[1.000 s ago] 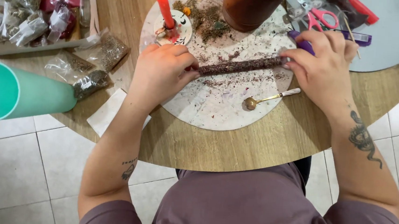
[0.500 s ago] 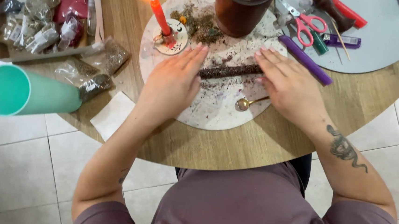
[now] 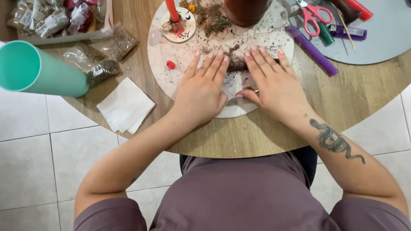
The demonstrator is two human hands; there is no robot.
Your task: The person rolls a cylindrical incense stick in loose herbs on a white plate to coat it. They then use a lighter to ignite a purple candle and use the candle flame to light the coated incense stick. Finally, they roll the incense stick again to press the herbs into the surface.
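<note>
My left hand and my right hand lie flat, side by side, fingers stretched out, on a round white board dusted with dried herbs. Under the fingers lies a dark, herb-coated stick. Only a short piece of it shows between the two hands. Neither hand is curled around it. A bit of a small gold spoon peeks out beneath my right thumb.
A lit red candle in a small holder and a brown jar stand at the board's far side. Scissors and a purple stick lie right. A teal tube, herb packets, a cardboard box and white napkins are left.
My hands have moved from the ends of the coated stick toward its middle and now lie flat over it. The stick has shifted closer to the candle side of the board.
</note>
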